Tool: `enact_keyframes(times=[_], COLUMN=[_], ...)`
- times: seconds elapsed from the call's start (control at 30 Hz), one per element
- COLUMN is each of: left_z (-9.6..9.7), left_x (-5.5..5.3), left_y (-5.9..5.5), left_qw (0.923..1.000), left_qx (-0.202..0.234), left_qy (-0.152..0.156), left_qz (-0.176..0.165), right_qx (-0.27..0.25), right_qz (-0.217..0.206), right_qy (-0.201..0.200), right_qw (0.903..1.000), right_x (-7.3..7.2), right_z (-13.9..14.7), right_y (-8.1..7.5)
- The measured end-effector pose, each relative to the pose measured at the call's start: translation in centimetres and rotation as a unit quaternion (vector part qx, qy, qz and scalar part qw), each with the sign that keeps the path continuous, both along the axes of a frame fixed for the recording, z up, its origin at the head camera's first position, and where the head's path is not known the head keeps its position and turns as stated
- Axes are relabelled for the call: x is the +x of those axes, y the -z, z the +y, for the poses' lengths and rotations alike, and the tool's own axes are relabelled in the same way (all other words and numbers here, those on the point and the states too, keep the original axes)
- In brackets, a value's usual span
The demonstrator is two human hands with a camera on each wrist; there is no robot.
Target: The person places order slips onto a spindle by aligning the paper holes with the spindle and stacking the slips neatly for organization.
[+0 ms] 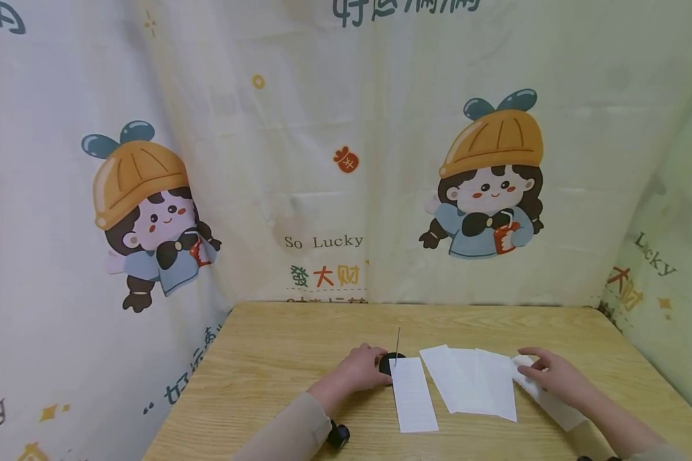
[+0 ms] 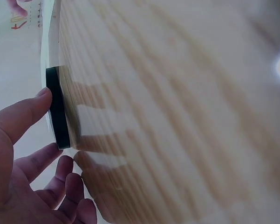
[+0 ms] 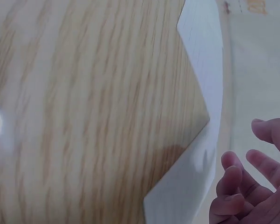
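A receipt spike with a round black base (image 2: 58, 109) and a thin upright metal rod (image 1: 398, 342) stands on the table. My left hand (image 1: 360, 369) grips the rim of its base between thumb and fingers. A lined white paper slip (image 1: 415, 400) overlaps the base, and the rod rises at the slip's upper left corner. To its right, several white slips (image 1: 473, 382) lie fanned and overlapping. My right hand (image 1: 556, 378) is over another white slip (image 1: 559, 410) on the far right, fingers loosely bent. In the right wrist view, these fingers (image 3: 233, 182) hold nothing.
The wooden table (image 1: 254, 384) runs back to a printed curtain (image 1: 311, 192), which also hangs along both sides. Small black devices (image 1: 338, 435) sit at the wrists.
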State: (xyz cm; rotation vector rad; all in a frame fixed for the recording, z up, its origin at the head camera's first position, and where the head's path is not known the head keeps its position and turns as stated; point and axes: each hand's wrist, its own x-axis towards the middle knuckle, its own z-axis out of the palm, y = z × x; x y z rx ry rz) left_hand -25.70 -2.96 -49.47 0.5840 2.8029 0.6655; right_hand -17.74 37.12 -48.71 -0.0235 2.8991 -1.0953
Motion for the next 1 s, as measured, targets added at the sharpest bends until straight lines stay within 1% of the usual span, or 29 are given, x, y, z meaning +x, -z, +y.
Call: enact_keyframes(times=[0.1,0.3,0.37,0.57,0.7,0.83,1.0], left_z=[0.0,-0.1,-0.1,-0.1,0.0,0.0,-0.1], left_x=[0.0,-0.2,-0.2,-0.3,-0.2,-0.1,0.0], left_y=[-0.2,0.0,0.1,0.1,-0.1,-0.3,-0.5], left_qw=[1.0,1.0,1.0,0.9999,0.9999,0.9999,0.9998], left_qx=[-0.001,-0.009,-0.009,-0.011,-0.009,-0.009,-0.013], left_qy=[-0.001,-0.001,-0.001,-0.007,-0.012,-0.012,-0.013], left_qz=[-0.001,-0.001,0.001,-0.001,-0.009,-0.007,-0.006], right_qx=[0.008,0.034,0.048,0.101,0.103,0.098,0.118], right_qz=[-0.004,0.0,0.001,0.014,0.021,0.016,0.004], right_qy=[0.006,0.009,0.005,-0.021,-0.024,-0.028,-0.03], right_qw=[0.9999,0.9994,0.9988,0.9945,0.9942,0.9946,0.9925], right_x=[-0.1,-0.3,-0.6,-1.4,-1.9,-2.4,-2.8], right_z=[0.7,1.5,1.7,2.3,2.6,2.8,3.0], right_y=[0.1,0.6,0.7,0.5,0.3,0.5,0.7])
